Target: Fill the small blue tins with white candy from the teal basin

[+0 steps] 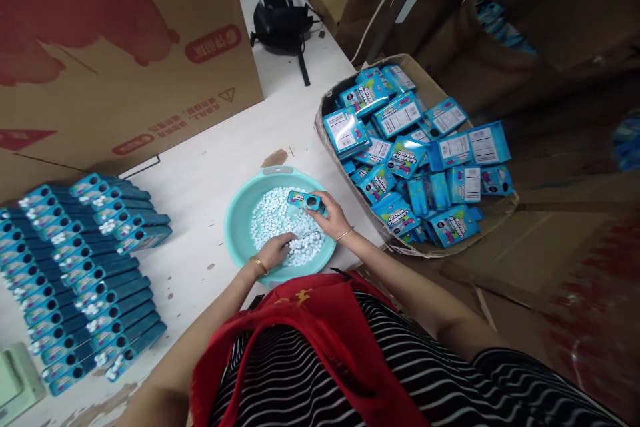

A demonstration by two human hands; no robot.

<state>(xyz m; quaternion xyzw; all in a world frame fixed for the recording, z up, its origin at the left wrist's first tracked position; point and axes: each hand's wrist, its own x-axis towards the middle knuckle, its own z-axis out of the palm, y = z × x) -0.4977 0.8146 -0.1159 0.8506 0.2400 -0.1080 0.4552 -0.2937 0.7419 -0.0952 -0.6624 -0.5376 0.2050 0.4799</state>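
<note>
A teal plastic basin [240, 210] sits on the white table and holds a heap of small white tablets [273, 217]. My left hand [277, 250] reaches into the basin, fingers curled down among the tablets. My right hand [331, 213] is closed round a small blue box [303, 199], held over the basin's right side. Both wrists carry thin bangles.
Rows of several filled blue boxes [85, 273] lie at the left of the table. An open carton [425, 247] full of blue boxes stands at the right. A large brown carton [125, 47] stands behind, and a black device [280, 10] lies at the far end.
</note>
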